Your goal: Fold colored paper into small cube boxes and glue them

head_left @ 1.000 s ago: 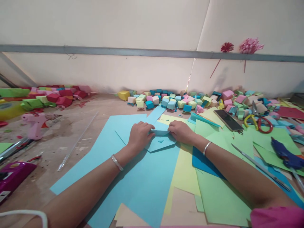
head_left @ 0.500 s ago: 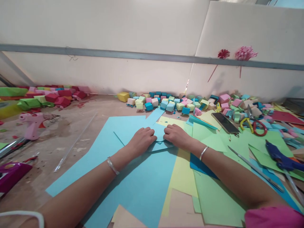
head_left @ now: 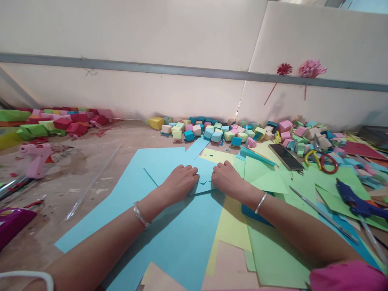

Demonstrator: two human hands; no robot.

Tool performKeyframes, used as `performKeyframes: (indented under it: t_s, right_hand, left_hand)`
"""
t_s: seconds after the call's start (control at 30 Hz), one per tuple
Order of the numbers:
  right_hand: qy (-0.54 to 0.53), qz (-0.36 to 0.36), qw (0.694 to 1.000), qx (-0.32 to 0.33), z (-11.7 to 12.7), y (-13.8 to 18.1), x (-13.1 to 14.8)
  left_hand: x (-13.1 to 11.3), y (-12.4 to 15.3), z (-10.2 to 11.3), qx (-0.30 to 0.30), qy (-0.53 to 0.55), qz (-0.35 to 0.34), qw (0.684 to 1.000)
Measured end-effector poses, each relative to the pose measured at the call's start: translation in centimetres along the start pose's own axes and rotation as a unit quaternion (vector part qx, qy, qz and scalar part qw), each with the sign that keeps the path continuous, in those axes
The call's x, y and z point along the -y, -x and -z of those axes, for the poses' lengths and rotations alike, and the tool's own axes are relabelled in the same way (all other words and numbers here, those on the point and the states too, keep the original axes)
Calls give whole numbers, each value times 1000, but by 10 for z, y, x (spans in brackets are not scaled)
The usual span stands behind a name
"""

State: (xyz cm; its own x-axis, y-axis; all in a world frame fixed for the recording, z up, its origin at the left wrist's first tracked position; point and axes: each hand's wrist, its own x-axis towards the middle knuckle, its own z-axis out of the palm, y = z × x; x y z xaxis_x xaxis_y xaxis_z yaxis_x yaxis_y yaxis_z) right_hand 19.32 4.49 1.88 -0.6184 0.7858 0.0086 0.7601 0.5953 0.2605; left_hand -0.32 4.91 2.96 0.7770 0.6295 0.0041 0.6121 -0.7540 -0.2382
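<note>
Both hands are at a cut piece of light blue paper [head_left: 205,173], over larger light blue sheets [head_left: 178,226] on the table. My left hand [head_left: 182,182] is closed on the piece's left side, fingers curled and pressed down. At its right side, my right hand [head_left: 227,178] is closed in the same way. Between the hands the near edge is folded and shows a small notch. The fingertips are partly hidden behind the knuckles. Yellow paper [head_left: 233,226] and green sheets [head_left: 275,250] lie beside and under my right forearm.
Many small folded paper boxes [head_left: 216,135] line the back by the wall. To the right are a phone [head_left: 286,157], scissors [head_left: 321,159], long tweezers [head_left: 324,214] and a blue glue gun [head_left: 357,202]. A pink glue gun [head_left: 34,159] and a clear glue stick [head_left: 93,182] are at the left.
My hands have moved slightly apart along the paper, the right one to the right. The paper's near edge, raised and curved before, now lies flatter. The view has shifted slightly.
</note>
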Motion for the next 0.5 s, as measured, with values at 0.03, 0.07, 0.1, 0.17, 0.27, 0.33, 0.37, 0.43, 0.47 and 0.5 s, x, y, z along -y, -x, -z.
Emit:
performKeyframes:
  t_s: [0.03,0.07,0.1,0.17,0.27,0.33,0.37,0.43,0.47,0.5]
  right_hand:
    - [3,-12,1000,5,0,1,-1]
    - [6,-26,1000,8,0,1,-3]
    - [9,-39,999,10,0,2,-5]
    - [15,-70,997,12,0,2,-10]
    - [18,-80,996,-15,2,1,-11]
    - [-13,-33,999,-30,2,-2,-5]
    - [-36,-7,999,-30,1,-4,-2]
    - [-74,15,997,-17,-3,-7,4]
    - [-84,10,996,-9,-5,-9,6]
    - [-90,1,996,-6,-7,-9,7]
  left_hand:
    - [0,0,1,3,0,0,1000]
    - [0,0,1,5,1,1,1000]
    - [0,1,2,5,3,0,1000]
    - [0,2,2,0,7,-3,1000]
    - [-1,4,2,-11,13,-6,1000]
    - [-2,5,2,-20,17,-6,1000]
    - [-3,5,2,-23,18,-6,1000]
    - [-3,6,3,-21,19,-5,1000]
    - [-2,7,4,-13,18,-2,1000]
    - [0,8,5,-1,16,5,1000]
